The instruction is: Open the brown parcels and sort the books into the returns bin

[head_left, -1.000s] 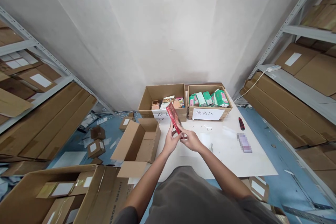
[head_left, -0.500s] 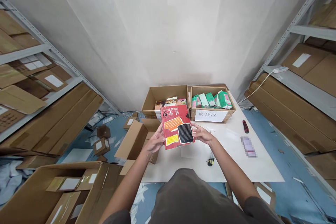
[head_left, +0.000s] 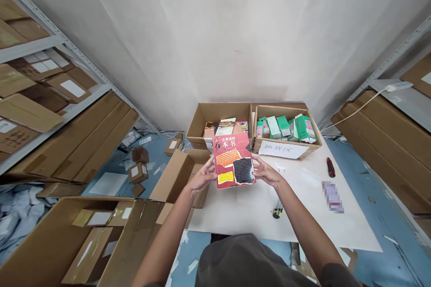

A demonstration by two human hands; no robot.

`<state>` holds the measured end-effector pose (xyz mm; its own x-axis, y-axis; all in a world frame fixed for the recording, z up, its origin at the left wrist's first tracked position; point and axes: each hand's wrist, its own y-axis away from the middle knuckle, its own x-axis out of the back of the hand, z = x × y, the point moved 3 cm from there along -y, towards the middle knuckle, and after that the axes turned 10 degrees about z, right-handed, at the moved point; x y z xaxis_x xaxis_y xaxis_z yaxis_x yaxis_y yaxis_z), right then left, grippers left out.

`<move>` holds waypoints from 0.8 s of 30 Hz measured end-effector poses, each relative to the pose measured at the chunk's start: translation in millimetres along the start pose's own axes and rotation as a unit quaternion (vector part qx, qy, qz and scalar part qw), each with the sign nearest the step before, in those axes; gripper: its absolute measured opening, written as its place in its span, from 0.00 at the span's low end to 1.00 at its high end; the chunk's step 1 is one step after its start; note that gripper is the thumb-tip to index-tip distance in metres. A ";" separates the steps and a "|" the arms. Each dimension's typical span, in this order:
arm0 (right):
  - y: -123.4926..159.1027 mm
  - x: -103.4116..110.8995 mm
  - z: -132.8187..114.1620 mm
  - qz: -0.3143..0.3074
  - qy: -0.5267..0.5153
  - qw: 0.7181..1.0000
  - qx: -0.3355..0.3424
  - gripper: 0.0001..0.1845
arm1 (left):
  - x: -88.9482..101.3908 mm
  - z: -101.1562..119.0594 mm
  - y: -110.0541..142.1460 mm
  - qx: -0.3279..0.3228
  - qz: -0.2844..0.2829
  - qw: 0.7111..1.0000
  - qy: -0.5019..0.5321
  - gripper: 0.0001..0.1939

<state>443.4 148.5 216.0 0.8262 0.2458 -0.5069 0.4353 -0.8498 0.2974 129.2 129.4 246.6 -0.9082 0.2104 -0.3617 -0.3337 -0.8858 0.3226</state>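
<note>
A red book [head_left: 225, 168] with orange, black and yellow patches on its cover is held up over the white table. My left hand [head_left: 203, 176] grips its left edge, and my right hand [head_left: 264, 171] grips its right edge. Behind the book stands a cardboard box [head_left: 198, 121] with books and papers inside. To its right, another cardboard box [head_left: 311, 149] holds several green and white packets and bears a handwritten white label [head_left: 283, 150]. Left of the book, beside my left hand, is an open-flapped carton [head_left: 178, 170].
On the white table [head_left: 303, 202] lie a yellow-black cutter [head_left: 278, 211], a red-black cutter [head_left: 330, 167] and a blurred purple item [head_left: 332, 197]. A large carton [head_left: 37, 233] with small boxes stands at lower left. Shelves with cartons [head_left: 70, 89] flank both sides.
The view has turned slightly, shifting the table and boxes to the right in the picture. The book stays between both hands, and its top now tips back a little more.
</note>
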 end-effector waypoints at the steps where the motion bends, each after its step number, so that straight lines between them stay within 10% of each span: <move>1: -11.9 -2.9 -3.3 0.004 0.005 1.000 0.001 0.45 | 6.5 4.1 -6.7 -0.005 0.011 1.000 0.007 0.55; 15: -255.2 -43.2 -55.7 0.086 0.068 0.994 -0.002 0.42 | 167.8 82.4 -191.0 -0.025 0.118 0.992 0.041 0.55; 20: -324.6 -40.2 -62.0 0.163 0.133 0.977 0.028 0.39 | 192.4 104.6 -253.6 -0.036 0.204 0.978 -0.001 0.52; 24: -327.7 -27.5 -54.0 0.319 0.222 0.915 0.104 0.34 | 200.8 105.1 -267.7 -0.088 0.276 0.947 -0.137 0.47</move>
<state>297.3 445.4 176.2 0.9725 -0.2060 0.1084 -0.2264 -0.9456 0.2337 9.6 452.3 179.5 -0.9718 -0.2259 0.0679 0.2357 -0.9426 0.2366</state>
